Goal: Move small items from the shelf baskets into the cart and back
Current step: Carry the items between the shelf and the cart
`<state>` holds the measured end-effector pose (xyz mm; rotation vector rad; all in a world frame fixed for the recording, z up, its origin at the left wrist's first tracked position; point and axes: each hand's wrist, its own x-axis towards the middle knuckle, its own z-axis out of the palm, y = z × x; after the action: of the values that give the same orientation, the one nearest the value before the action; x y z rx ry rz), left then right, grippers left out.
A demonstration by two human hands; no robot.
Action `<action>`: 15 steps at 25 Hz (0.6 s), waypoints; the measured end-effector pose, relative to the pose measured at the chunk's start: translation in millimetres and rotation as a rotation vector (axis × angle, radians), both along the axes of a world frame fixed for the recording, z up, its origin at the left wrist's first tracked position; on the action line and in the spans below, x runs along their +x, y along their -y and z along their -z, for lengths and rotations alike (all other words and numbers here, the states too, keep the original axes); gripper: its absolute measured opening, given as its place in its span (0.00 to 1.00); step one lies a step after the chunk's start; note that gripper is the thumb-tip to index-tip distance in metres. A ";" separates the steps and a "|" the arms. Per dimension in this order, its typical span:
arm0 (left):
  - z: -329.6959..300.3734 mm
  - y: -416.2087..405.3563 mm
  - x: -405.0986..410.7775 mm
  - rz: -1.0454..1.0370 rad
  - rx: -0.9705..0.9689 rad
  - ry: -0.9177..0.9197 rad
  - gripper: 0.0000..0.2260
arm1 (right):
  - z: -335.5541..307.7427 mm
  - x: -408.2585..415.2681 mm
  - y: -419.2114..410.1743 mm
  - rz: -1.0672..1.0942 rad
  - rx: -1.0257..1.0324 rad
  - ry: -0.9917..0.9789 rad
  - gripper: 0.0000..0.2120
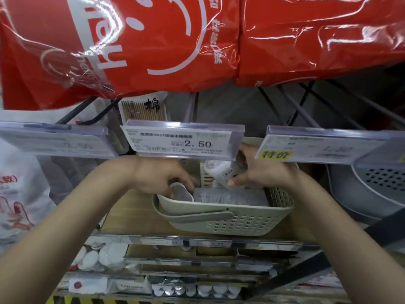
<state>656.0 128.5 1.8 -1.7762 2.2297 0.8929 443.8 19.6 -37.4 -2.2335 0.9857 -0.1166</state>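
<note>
Both hands are reaching under the price-tag rail (182, 139) into the beige basket (230, 218) sitting on the wooden shelf (122, 213). The left hand (162, 178) is gripping a small grey-lidded container (180, 191) at the basket's left rim, while the right hand (258, 172) is gripping a white canister (221, 172) near the back edge. A grey packet (228, 197) is lying between them, filling most of the basket's floor.

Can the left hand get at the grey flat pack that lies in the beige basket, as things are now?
Probably yes. The left hand is already inside the beige basket, gripping a small round container just beside the grey flat pack. Nothing covers the pack, but the hand is occupied.
</note>
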 end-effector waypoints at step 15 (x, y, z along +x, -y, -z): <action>13.9 12.3 2.9 0.080 -0.028 0.125 0.18 | -4.5 -32.9 -24.0 0.028 -0.059 0.189 0.32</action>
<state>658.9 116.1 -12.1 -1.6906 2.2267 0.7183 410.8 43.6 -33.0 -2.2152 0.9208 -0.3673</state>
